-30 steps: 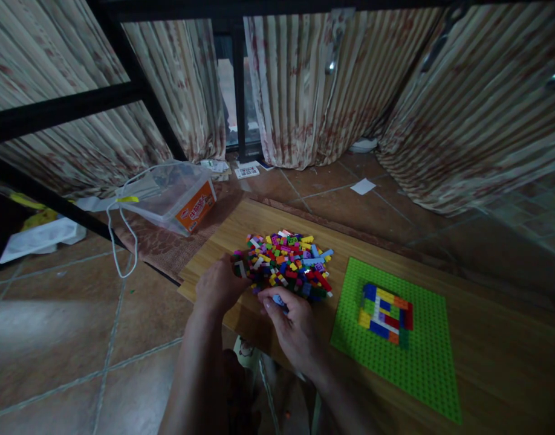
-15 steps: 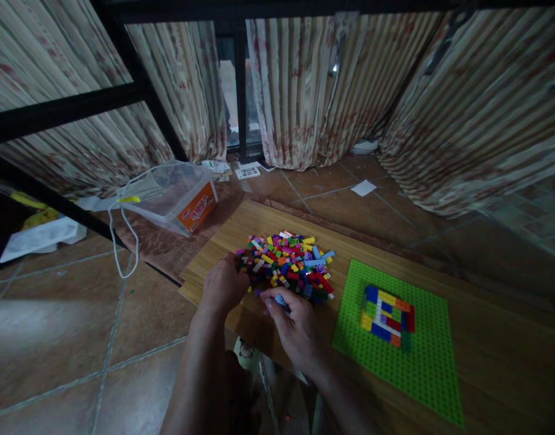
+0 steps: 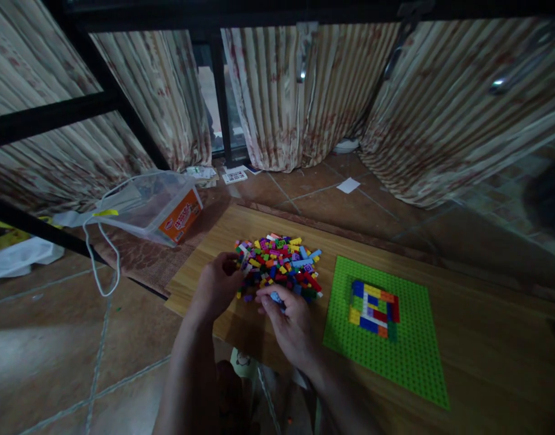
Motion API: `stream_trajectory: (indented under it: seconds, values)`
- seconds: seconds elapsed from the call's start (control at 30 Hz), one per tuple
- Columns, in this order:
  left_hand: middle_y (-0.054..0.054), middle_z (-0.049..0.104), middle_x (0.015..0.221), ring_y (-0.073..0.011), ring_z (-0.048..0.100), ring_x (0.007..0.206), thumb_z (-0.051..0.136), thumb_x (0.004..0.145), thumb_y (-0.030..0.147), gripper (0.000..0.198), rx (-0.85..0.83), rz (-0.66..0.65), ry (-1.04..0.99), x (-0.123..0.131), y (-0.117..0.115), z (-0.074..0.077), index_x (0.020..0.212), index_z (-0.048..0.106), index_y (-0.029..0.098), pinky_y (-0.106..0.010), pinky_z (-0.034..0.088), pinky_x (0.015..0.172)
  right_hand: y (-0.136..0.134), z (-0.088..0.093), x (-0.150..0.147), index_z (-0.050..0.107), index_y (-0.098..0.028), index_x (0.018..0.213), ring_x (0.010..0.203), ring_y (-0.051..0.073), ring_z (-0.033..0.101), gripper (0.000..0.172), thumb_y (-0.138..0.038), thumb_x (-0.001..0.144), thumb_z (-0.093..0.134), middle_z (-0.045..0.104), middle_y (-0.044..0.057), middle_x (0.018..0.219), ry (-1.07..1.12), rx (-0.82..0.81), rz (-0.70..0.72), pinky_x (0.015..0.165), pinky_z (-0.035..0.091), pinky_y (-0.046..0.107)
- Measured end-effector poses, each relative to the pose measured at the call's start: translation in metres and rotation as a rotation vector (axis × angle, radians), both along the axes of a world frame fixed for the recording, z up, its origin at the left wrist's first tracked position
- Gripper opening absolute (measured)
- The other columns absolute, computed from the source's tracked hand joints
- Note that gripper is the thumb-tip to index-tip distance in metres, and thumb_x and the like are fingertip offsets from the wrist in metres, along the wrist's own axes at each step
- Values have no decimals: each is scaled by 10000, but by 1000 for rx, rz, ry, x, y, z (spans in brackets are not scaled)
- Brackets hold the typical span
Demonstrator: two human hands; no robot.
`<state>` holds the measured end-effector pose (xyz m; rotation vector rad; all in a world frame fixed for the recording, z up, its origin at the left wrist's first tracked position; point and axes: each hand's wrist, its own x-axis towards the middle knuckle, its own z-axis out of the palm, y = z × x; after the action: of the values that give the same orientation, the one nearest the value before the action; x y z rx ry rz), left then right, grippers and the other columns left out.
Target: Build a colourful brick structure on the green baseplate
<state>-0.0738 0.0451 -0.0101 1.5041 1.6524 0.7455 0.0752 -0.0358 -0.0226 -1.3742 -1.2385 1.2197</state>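
Note:
A heap of small toy building bricks (image 3: 277, 261) in many colours lies on the wooden table. At its left edge is my left hand (image 3: 216, 285), fingers curled against the bricks; whatever lies between the fingertips is too small and dark to name. My right hand (image 3: 289, 320) is closed around a light blue brick (image 3: 276, 297), just in front of the heap's near side. To the right, a green baseplate (image 3: 395, 368) carries a flat square of bricks (image 3: 373, 308) in blue, yellow, white, red, orange and green.
The wooden table (image 3: 477, 338) runs off to the right. Beyond its left end, a clear plastic box (image 3: 141, 202) with an orange label and a white cord stands on a brown mat. Papers (image 3: 234, 175) lie on the tiled floor near the striped curtains (image 3: 277, 96).
The whole view has shifted slightly, so most things sit further left. My left hand's fingers have loosened a little at the heap's edge. The light blue brick stays in my right hand.

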Motion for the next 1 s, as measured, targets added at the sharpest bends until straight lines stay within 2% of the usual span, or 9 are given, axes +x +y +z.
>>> stream_trajectory:
  seconds: [0.17,0.3,0.47,0.57,0.63,0.77,0.87,1.0]
  values:
    - [-61,710,924,-179,664,825,603,745,248,435,161,4,130,19,-1,5,1171,596,159,-270,512,719,0,5,3,685,-210,970,737,159,682,261,-369,928,482,717,23,808,-17,5,-5,665,502,255]
    - [-63,699,993,-178,662,874,577,781,234,434,247,-13,156,28,-2,5,1211,573,182,-268,513,758,1,6,7,679,-212,983,678,145,667,275,-388,925,476,706,19,815,-24,17,-52,622,495,246]
    - [-53,691,999,-158,660,824,593,776,231,409,295,-71,49,36,-7,4,1181,575,183,-260,515,761,8,1,12,679,-197,974,626,142,610,296,-422,900,501,659,6,690,-12,16,-260,594,466,248]
    - [-60,686,1025,-163,660,836,625,767,251,424,314,-134,-46,46,-14,8,1180,574,172,-265,521,765,16,0,16,677,-192,956,664,143,608,289,-440,832,596,677,11,759,77,12,-379,602,469,244]
    - [-63,688,1030,-182,660,889,641,761,251,419,309,-175,-107,54,-19,12,1168,583,169,-279,522,795,19,1,19,686,-189,906,676,142,600,286,-446,787,648,679,7,772,139,26,-411,607,466,238]
    - [-62,686,1046,-193,645,947,668,758,242,407,271,-204,-288,67,-26,17,1156,602,181,-283,510,816,19,5,27,680,-180,793,575,109,507,258,-436,786,646,590,-28,629,214,42,-409,535,402,216]
    - [-46,695,958,-163,635,842,693,758,263,358,120,-213,-511,70,-27,20,1099,635,172,-252,500,737,14,7,32,668,-184,795,520,91,432,243,-424,799,636,515,-49,574,198,21,-357,492,347,211]
    - [-8,665,748,-107,573,665,741,725,293,210,-44,-192,-697,68,-26,24,858,691,139,-205,455,627,10,7,36,654,-186,785,514,83,396,224,-405,819,622,470,-56,560,186,16,-238,487,316,210]
